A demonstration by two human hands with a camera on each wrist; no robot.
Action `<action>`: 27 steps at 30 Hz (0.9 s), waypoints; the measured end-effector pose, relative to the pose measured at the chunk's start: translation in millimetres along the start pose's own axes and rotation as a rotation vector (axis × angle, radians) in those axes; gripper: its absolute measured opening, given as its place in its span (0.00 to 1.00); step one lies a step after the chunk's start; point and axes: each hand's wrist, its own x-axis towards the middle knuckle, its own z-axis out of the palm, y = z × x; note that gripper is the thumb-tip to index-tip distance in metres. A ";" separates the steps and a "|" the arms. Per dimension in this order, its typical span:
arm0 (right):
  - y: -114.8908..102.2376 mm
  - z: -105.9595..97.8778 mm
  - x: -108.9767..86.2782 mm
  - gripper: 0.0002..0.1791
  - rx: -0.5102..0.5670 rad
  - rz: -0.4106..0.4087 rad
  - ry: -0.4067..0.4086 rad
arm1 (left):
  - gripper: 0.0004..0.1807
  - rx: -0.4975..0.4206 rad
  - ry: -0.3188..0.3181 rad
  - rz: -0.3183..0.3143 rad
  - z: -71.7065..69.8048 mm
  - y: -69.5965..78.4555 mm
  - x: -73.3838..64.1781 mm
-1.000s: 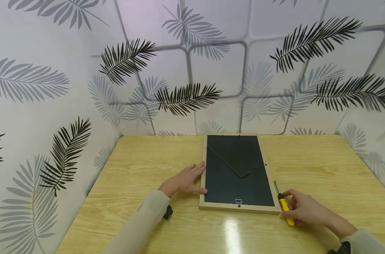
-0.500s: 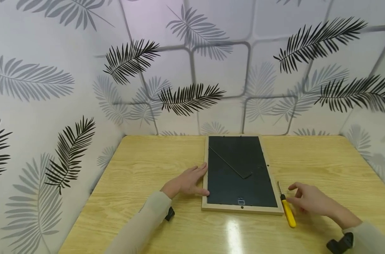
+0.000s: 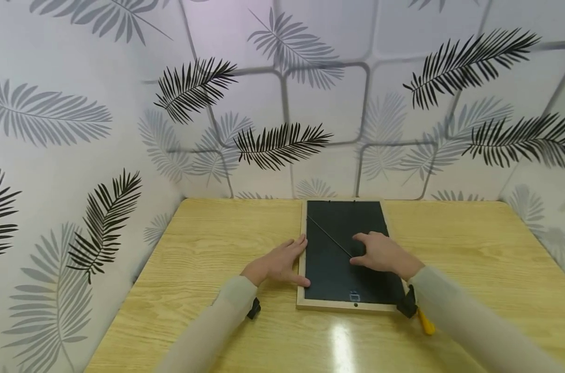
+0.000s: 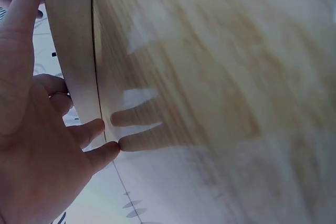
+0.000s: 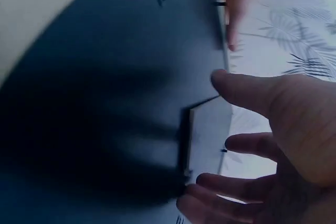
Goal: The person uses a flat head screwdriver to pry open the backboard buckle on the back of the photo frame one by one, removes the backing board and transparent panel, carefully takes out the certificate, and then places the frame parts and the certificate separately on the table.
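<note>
A picture frame (image 3: 326,304) with a pale wooden rim lies face down on the table, its black backing board (image 3: 326,282) upward. My left hand (image 3: 279,263) rests on its left edge, thumb over the rim and fingers extended along the side. Over the board is my right hand (image 3: 382,253), thumb and fingers spread apart. In the right wrist view, thumb and fingertips hover around the edge of the flap-like stand (image 5: 207,135), holding nothing. A yellow screwdriver (image 3: 426,322) lies right of the frame, mostly hidden by the right forearm.
A small metal hanger (image 3: 354,297) sits near the board's lower edge. The light wooden table (image 3: 226,223) reaches back to a leaf-patterned wall (image 3: 310,103). Dark wrist cameras are strapped at both cuffs.
My right hand has let go of the screwdriver, leaving it on the table, and has moved left over the backing board. My left hand stays at the frame's left edge.
</note>
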 end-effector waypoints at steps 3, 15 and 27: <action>-9.4 2.6 12.0 0.34 -0.080 0.021 -0.040 | 0.62 -0.002 -0.012 -0.002 0.0 -0.9 0.5; -16.3 0.5 30.2 0.31 -0.062 0.086 -0.101 | 0.63 0.076 -0.058 0.006 -4.2 -1.8 4.6; -19.4 -3.2 32.5 0.33 -0.032 0.115 -0.110 | 0.62 0.155 -0.071 -0.036 -5.1 0.4 3.9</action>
